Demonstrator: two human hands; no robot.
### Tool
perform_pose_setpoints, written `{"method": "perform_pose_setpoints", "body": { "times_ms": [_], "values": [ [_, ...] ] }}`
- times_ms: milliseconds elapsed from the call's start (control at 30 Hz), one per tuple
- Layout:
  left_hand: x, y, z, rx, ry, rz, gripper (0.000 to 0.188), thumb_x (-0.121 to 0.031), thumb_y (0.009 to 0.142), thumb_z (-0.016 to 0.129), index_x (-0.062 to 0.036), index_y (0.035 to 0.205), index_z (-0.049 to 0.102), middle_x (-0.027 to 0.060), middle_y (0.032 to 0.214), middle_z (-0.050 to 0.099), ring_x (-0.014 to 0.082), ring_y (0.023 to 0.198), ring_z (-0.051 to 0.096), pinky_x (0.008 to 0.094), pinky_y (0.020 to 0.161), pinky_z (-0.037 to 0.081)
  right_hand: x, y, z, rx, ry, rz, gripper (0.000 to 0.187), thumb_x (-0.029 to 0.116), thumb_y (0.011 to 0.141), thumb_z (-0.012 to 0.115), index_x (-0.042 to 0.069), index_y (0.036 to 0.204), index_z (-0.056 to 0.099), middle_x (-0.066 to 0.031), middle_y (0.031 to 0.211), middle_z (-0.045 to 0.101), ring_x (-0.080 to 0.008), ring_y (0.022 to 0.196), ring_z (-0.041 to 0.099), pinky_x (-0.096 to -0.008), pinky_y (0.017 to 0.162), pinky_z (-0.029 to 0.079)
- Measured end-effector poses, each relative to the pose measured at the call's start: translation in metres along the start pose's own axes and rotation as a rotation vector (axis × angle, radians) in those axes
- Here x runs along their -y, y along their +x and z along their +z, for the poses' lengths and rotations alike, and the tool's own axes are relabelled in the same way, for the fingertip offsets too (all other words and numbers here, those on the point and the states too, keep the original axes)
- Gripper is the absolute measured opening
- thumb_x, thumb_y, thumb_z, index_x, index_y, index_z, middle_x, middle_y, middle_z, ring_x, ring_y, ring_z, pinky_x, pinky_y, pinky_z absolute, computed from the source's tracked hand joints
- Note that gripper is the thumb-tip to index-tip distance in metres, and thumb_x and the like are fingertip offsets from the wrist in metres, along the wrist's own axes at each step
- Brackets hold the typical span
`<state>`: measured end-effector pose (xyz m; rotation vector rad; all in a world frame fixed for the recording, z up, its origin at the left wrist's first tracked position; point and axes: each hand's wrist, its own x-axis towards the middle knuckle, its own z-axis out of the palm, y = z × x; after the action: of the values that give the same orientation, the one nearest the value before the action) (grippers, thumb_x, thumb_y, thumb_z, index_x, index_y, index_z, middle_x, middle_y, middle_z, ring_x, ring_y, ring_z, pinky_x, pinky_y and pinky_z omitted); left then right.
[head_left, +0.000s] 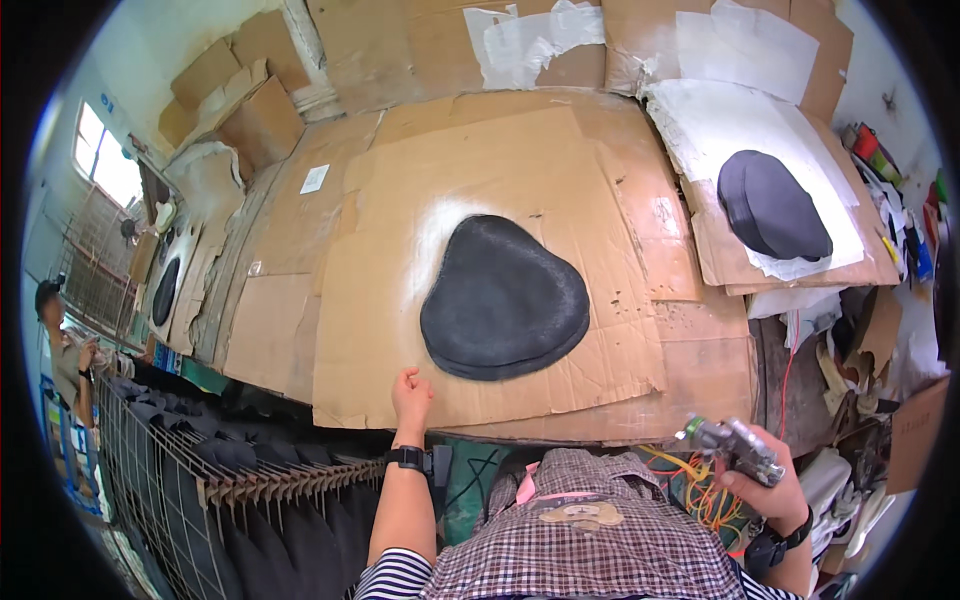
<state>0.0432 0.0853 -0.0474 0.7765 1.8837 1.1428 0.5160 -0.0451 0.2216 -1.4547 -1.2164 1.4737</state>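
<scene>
Left hand (pixel 411 392) rests fingers-down on the cardboard-covered table (pixel 330 340), just near-left of the black seat-shaped pad (pixel 503 298), while the right hand (pixel 765 482) grips a metal spray gun (pixel 731 447) low at right — spraying looks paused, and raising the gun over the pad seems next.

Workbench (pixel 720 385) w/ cardboard sheets (pixel 480 180) on top, black pad (pixel 503 298) lying on cardboard.

A seat pad (pixel 503 298) lies on cardboard sheets (pixel 380 330) at the table's middle, with a second pad (pixel 772 205) at two o'clock on paper (pixel 730 120). The left hand (pixel 411 393) rests on the cardboard at seven o'clock of the first pad; the right hand (pixel 768 485) has its grip on a spray gun (pixel 728 445) at five o'clock, off the table's near edge.
</scene>
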Motion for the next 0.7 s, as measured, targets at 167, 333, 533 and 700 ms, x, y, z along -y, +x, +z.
{"method": "perform_pose_setpoints", "body": {
  "times_ms": [167, 333, 533, 700],
  "values": [
    [0.008, 0.030, 0.015, -0.010, 0.142, 0.056, 0.026, -0.004, 0.076, 0.058, -0.0003, 0.102, 0.057, 0.0048, 0.072, 0.059, 0.0139, 0.063, 0.058, 0.0281, 0.055, 0.047, 0.011, 0.020, 0.015, 0.061, 0.058, -0.134, 0.055, 0.004, 0.077, 0.071, -0.002, 0.127, 0.048, -0.0057, 0.087, 0.061, -0.0105, 0.078, 0.058, -0.0246, 0.070, 0.048],
    [0.023, 0.057, 0.037, -0.072, 0.366, 0.245, 0.023, -0.009, 0.073, 0.062, 0.0004, 0.094, 0.061, 0.0109, 0.081, 0.063, 0.0247, 0.075, 0.062, 0.0352, 0.072, 0.049, 0.012, 0.029, 0.015, -0.010, 0.080, -0.163, 0.057, 0.003, 0.078, 0.069, -0.002, 0.129, 0.045, -0.0069, 0.088, 0.061, -0.0111, 0.078, 0.057, -0.0255, 0.070, 0.048],
    [-0.011, 0.056, 0.057, -0.116, 0.611, 0.270, 0.025, -0.009, 0.074, 0.061, 0.0006, 0.098, 0.062, 0.0168, 0.095, 0.063, 0.0312, 0.088, 0.061, 0.0391, 0.081, 0.048, 0.001, 0.015, -0.001, 0.116, -0.118, -0.091, 0.053, 0.004, 0.078, 0.070, -0.002, 0.127, 0.049, -0.0070, 0.093, 0.061, -0.0117, 0.082, 0.058, -0.0266, 0.074, 0.048],
    [-0.012, 0.059, 0.062, -0.137, 0.617, 0.165, 0.033, -0.009, 0.076, 0.060, 0.0018, 0.107, 0.061, 0.0199, 0.107, 0.060, 0.0338, 0.098, 0.060, 0.0398, 0.087, 0.048, 0.020, 0.040, 0.011, -0.002, 0.091, -0.145, 0.053, 0.001, 0.078, 0.068, -0.001, 0.127, 0.047, -0.0073, 0.089, 0.061, -0.0116, 0.080, 0.058, -0.0248, 0.070, 0.049]
  ]
}}
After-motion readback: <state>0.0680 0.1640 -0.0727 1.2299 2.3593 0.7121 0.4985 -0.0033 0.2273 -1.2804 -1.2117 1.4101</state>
